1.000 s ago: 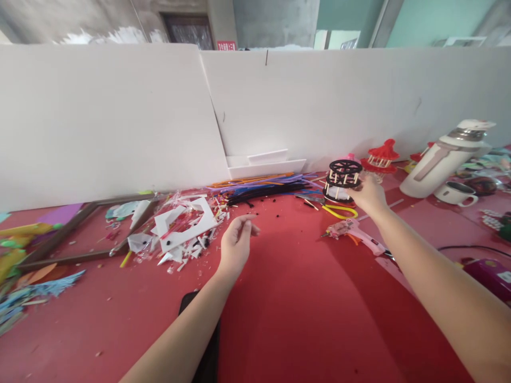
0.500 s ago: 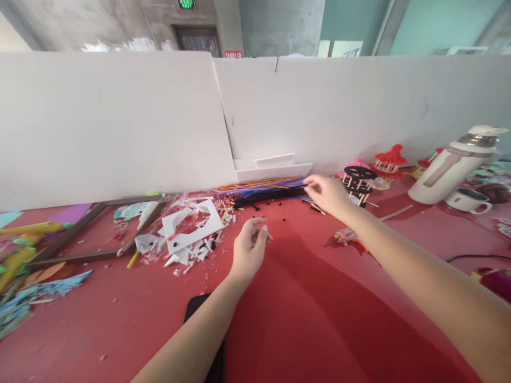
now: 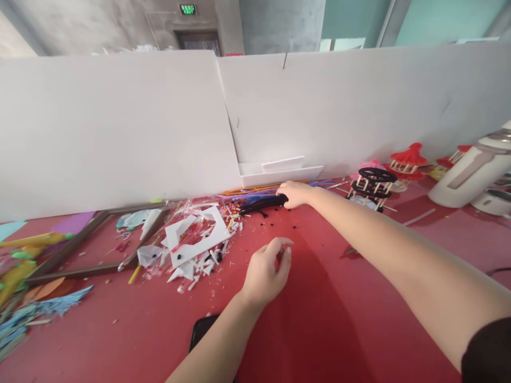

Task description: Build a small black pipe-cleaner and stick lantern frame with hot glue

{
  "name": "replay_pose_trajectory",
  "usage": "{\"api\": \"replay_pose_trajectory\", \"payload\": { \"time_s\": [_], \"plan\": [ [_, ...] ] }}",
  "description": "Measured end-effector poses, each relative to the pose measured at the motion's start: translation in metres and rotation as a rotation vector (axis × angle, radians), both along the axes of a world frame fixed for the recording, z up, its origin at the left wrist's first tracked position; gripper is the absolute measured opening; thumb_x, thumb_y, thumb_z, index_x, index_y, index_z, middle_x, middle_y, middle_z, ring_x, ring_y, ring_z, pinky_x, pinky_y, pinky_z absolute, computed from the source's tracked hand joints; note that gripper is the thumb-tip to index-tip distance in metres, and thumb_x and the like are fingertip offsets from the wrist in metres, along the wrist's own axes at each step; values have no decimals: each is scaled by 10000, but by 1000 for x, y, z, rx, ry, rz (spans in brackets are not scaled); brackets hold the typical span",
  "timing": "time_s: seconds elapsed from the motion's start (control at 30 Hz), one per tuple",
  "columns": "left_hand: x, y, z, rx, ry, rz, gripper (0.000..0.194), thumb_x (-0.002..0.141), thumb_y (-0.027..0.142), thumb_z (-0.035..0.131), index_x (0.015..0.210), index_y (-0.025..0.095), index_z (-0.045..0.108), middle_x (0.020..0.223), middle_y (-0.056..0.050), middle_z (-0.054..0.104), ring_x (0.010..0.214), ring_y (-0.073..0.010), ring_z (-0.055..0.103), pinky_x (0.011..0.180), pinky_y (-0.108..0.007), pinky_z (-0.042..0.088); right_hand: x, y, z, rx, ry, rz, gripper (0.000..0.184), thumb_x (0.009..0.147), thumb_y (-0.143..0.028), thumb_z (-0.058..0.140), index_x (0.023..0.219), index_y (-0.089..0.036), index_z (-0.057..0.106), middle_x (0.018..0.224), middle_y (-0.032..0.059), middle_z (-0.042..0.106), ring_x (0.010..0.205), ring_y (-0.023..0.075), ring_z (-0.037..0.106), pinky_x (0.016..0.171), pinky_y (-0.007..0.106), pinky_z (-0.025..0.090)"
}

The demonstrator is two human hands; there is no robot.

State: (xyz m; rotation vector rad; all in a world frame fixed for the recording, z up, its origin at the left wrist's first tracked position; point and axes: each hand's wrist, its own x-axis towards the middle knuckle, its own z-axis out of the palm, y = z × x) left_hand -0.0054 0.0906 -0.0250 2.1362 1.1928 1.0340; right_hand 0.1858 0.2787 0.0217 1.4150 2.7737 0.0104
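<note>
A bundle of pipe cleaners in orange, purple and blue (image 3: 255,198) lies at the foot of the white board, with black pipe cleaners (image 3: 259,205) along its near side. My right hand (image 3: 296,194) reaches across to the bundle's right end, its fingers closed around the black ones; the fingertips are partly hidden. Nearer to me, my left hand (image 3: 265,271) hovers over the red table, fingers loosely curved and apart from the thumb, with nothing in it. Beneath my left forearm a black phone (image 3: 202,329) is partly covered.
White foam offcuts (image 3: 199,236) and scraps litter the left, beside a brown frame (image 3: 75,274). At right stand a black-ringed stick model (image 3: 373,186), a red-roofed model (image 3: 409,159), a thermos (image 3: 459,175) and a mug (image 3: 493,202). A tall white board (image 3: 339,111) closes off the back.
My right hand has moved left onto the black pipe cleaners. My left hand has come nearer and slightly right. The view has shifted a little, pushing the thermos toward the right edge.
</note>
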Motion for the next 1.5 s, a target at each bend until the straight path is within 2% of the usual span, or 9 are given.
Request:
{"api": "replay_pose_trajectory", "payload": {
  "time_s": [0.3, 0.6, 0.9, 1.07, 1.17, 1.27, 1.37, 1.5],
  "plan": [
    [1, 2, 0, 35, -5, -14, 183, 965, 254, 451, 1027, 217, 618, 692, 14, 662, 627, -130, 634, 623, -225, 472, 7, 1, 1, 27, -92, -43, 326, 972, -369, 606, 1249, -198, 618, 1306, 103, 614, 1108, 219, 633, 939, 433, 554],
    [1, 3, -2, 22, 3, 16, 179, 962, 245, 458, 1037, 220, 619, 724, 10, 684, 630, -120, 635, 567, -199, 439, 19, 23, 17, 5, 98, -149, 365, 972, -375, 605, 1286, -188, 593, 1304, 101, 613, 1102, 226, 638, 928, 450, 560],
    [0, 3, -2, 22, 7, 18, 184, 964, 250, 454, 1034, 220, 621, 717, 11, 682, 643, -123, 644, 594, -203, 462, 11, 16, 5, -201, 80, -95, 337, 970, -381, 607, 1243, -184, 617, 1269, 91, 632, 1078, 221, 645, 916, 435, 564],
    [1, 2, -2, 17, 11, 20, 181, 961, 251, 457, 1030, 223, 622, 725, 12, 685, 644, -122, 643, 577, -198, 448, 21, 19, 8, -277, 141, -71, 349, 970, -389, 608, 1240, -169, 616, 1252, 89, 639, 1072, 224, 650, 911, 442, 565],
    [1, 2, -2, 17, 10, 17, 183, 960, 249, 455, 1030, 221, 622, 730, 10, 687, 649, -123, 643, 583, -202, 451, 24, 12, 11, -273, 186, -40, 364, 956, -424, 618, 1219, -173, 644, 1253, 90, 668, 1104, 234, 652, 965, 445, 528],
    [1, 2, -2, 19, 13, 14, 184, 961, 248, 451, 1023, 220, 622, 743, 7, 693, 661, -126, 650, 605, -208, 465, 22, -2, 7, -289, 209, 8, 385, 958, -501, 570, 1146, -198, 717, 1165, 69, 740, 1043, 241, 691, 903, 347, 518],
    [1, 2, -1, 21, 15, 16, 188, 962, 247, 446, 1026, 222, 622, 759, 6, 700, 677, -128, 659, 620, -213, 473, 18, -19, -1, -280, 228, 78, 384, 997, -460, 482, 1088, -219, 767, 1119, 64, 761, 1017, 223, 698, 894, 302, 495],
    [1, 3, 0, 22, 16, 21, 188, 962, 245, 447, 1037, 224, 617, 765, 8, 703, 688, -132, 665, 608, -213, 468, 17, -34, -7, -261, 218, 167, 211, 885, -354, 676, 1006, -243, 808, 1079, 60, 751, 954, 185, 696, 896, 273, 497]
  ]
}}
